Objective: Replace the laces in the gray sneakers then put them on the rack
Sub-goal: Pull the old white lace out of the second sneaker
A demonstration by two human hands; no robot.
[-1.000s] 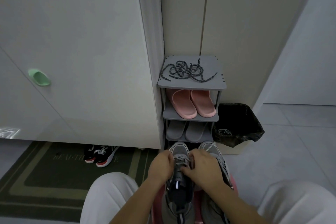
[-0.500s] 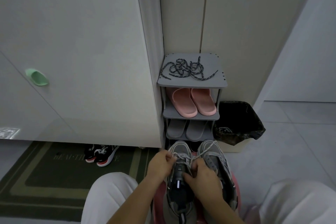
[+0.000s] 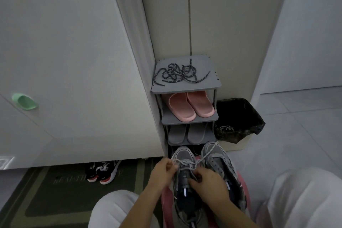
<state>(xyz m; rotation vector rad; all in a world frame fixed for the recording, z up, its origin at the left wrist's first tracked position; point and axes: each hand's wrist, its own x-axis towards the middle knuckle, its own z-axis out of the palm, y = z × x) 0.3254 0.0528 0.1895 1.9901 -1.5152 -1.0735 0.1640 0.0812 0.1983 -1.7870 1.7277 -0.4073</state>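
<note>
The rack (image 3: pixel 185 88) stands at 12 o'clock from the person, in a corner. Loose laces (image 3: pixel 177 73) lie on its top shelf. One pair of slippers (image 3: pixel 180 107) sits on the shelf below, and more slippers (image 3: pixel 176 133) sit under those. A bin (image 3: pixel 238 116) stands just beside the rack, at 3 o'clock from it.

The left sneaker (image 3: pixel 182 155) and right sneaker (image 3: pixel 216 157) lie side by side before the rack, toes toward it. The left hand (image 3: pixel 162 170) holds the left sneaker's lace (image 3: pixel 187 163) at 9 o'clock. The right hand (image 3: pixel 209 183) grips that sneaker at 5 o'clock.

A mat (image 3: pixel 55 200) lies at 9 o'clock, with small shoes (image 3: pixel 103 172) on it.
</note>
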